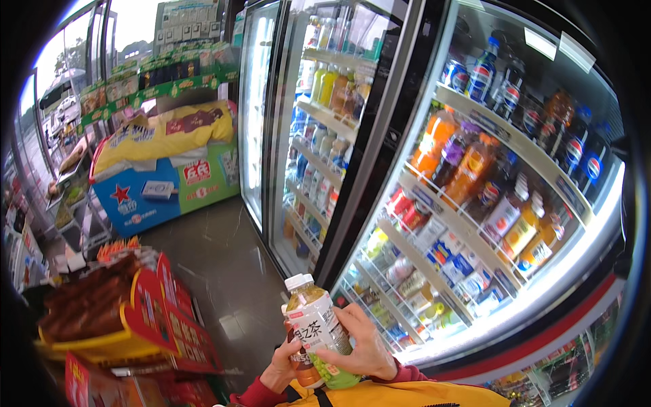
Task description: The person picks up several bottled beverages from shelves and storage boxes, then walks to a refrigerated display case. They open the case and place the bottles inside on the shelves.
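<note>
Two plastic drink bottles stand close together in front of my body. My right hand (363,338) wraps the tea bottle (323,333), which has a white and green label with grapes and a white cap. Behind it on the left, partly hidden, is a brown Nescafé coffee bottle (306,374). My left hand (282,361) grips this coffee bottle, its thumb reaching to the edge of the tea bottle's label. Both bottles tilt slightly, caps up, near my yellow jacket (432,394).
A lit drinks fridge (457,219) with shelves of bottles and cans rises at the right. Ahead is another glass-door fridge (325,137). A chest freezer (152,193) under a yellow cover stands at the far left. A red and yellow snack display (152,325) sits at the near left on the tiled floor (229,264).
</note>
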Tool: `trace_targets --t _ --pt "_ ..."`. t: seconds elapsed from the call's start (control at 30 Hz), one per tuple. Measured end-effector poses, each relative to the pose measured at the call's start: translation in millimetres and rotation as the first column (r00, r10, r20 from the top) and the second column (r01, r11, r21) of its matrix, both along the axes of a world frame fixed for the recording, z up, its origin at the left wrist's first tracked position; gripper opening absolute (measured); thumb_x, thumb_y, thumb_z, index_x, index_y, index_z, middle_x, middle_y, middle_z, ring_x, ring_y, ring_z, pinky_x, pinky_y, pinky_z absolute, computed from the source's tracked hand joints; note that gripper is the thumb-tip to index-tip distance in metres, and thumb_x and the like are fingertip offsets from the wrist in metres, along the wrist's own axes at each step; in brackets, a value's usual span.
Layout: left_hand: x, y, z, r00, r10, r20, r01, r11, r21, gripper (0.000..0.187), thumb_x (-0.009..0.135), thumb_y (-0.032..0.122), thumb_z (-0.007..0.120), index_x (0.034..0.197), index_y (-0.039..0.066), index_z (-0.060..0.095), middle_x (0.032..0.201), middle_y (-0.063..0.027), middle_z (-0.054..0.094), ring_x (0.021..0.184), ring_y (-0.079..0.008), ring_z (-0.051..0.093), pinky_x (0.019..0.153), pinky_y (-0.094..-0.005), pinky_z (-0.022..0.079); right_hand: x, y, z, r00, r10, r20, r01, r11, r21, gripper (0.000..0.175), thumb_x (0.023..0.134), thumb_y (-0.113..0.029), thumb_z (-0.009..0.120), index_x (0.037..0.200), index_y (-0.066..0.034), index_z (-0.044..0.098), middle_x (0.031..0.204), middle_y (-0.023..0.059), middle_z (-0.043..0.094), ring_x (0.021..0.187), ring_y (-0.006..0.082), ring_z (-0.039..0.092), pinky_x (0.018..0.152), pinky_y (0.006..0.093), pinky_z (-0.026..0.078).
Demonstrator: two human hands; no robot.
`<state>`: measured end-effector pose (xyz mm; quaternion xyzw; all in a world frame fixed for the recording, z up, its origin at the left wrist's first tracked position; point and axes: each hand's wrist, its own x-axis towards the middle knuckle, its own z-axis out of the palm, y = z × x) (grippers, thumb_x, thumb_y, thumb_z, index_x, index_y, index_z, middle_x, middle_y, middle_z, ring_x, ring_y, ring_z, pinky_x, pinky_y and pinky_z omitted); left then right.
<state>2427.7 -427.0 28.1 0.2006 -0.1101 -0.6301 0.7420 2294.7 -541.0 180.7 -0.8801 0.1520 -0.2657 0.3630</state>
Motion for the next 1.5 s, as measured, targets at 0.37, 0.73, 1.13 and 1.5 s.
trace_targets --t 0.37,0.73,1.13,1.5 --pt "225 -101 30 0.969 0.245 -0.002 -0.245 0.969 -0.033 0.086 0.073 0.039 0.072 0.144 -0.001 0.042 0.134 -0.0191 0.058 0.117 -0.0344 0.061 0.103 -0.0459 0.049 259 -121 13 0.979 0.199 0.04 -0.202 0.977 0.071 0.076 0.076 -0.034 0.082 0.127 0.0115 0.049 0.1 0.0169 0.05 0.085 0.0275 0.056 0.075 0.0339 0.048" --pt "470 -205 15 0.999 -0.034 -0.033 0.031 0.995 -0.099 0.09 0.071 0.038 0.067 0.148 0.002 0.037 0.141 -0.0206 0.051 0.126 -0.0363 0.054 0.109 -0.0499 0.044 478 -208 19 0.991 0.114 0.066 -0.114 0.993 0.002 0.08 0.073 -0.038 0.085 0.129 0.009 0.051 0.098 0.0119 0.053 0.076 0.0199 0.055 0.065 0.0288 0.045" --pt "659 -306 11 0.967 -0.249 -0.048 0.235 0.952 -0.195 0.085 0.078 0.038 0.066 0.149 0.003 0.036 0.144 -0.0215 0.049 0.13 -0.0353 0.051 0.111 -0.0504 0.041 636 -317 12 0.97 -0.134 0.203 0.124 0.99 0.061 0.033 0.085 -0.001 0.068 0.118 0.0032 0.065 0.095 0.0086 0.068 0.079 0.0135 0.066 0.071 0.0247 0.053" --pt "796 -374 15 0.94 -0.334 -0.068 0.323 0.937 -0.129 0.081 0.08 0.038 0.064 0.149 0.004 0.037 0.144 -0.021 0.048 0.131 -0.0349 0.05 0.111 -0.0505 0.041 765 -436 -32 0.659 -0.73 0.181 0.75 0.656 -0.083 0.065 0.093 -0.023 0.069 0.139 0.0115 0.039 0.125 0.0292 0.059 0.11 0.0391 0.063 0.093 0.0419 0.052"
